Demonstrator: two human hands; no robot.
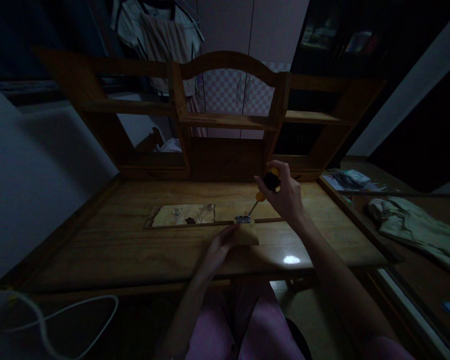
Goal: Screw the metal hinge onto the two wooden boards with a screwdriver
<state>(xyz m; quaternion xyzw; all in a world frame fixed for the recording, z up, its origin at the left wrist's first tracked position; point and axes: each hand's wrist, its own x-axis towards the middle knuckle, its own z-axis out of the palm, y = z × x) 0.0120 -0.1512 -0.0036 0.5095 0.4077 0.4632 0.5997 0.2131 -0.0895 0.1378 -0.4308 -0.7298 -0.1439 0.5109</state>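
Note:
A screwdriver [261, 196] with a yellow and black handle is gripped in my right hand [288, 196], its shaft slanting down to the left. The tip meets a small metal hinge [242, 219], or close to it; the exact contact is too small to tell. That hinge lies at the far edge of a small wooden board [249, 235] on the desk. From the left, my left hand [218, 247] holds the board, its fingertips near the hinge. Part of the board is hidden by these fingers.
The wooden desk [135, 255] has a long flat strip [183, 215] with a worn, pale surface left of the hinge. A shelf unit [228, 120] rises along its back. Crumpled cloth [412, 220] lies to the right. A white cable [41, 320] loops at the lower left.

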